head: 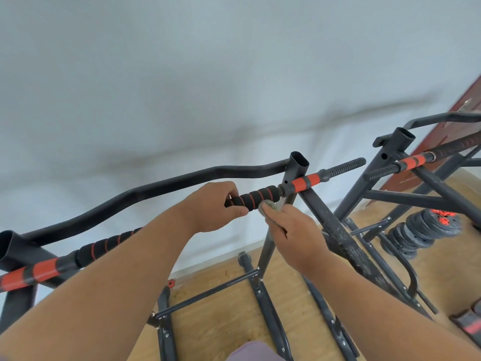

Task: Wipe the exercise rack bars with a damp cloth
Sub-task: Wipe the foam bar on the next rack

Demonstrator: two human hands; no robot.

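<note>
The black foam-padded bar with thin red spiral stripes (251, 198) ran as the landmark across the middle of the view, its long axis rising from lower left to upper right, where it passed into an orange-and-black sleeve beside the open-topped black steel upright (299, 162) of the exercise rack.

The left hand (213, 207) gripped the lower-left end of that foam bar, fingers curled over the top and thumb underneath, apparently steadying it.

The right hand (291, 238) sat just below and right of the foam's upper end, fingers closed around a small crumpled grey cloth (268, 205), which was pressed against the underside of the bar near the joint; how damp it was could not be told.

The right hand was therefore the nearer one to the unwiped stretch, and the coming stroke would likely need to travel along the bar's axis, either down toward the left hand or up onto the orange sleeve.

Beyond the bar's upper end, a stack of black weight plates (421, 230) lay on the wooden floor.
</note>
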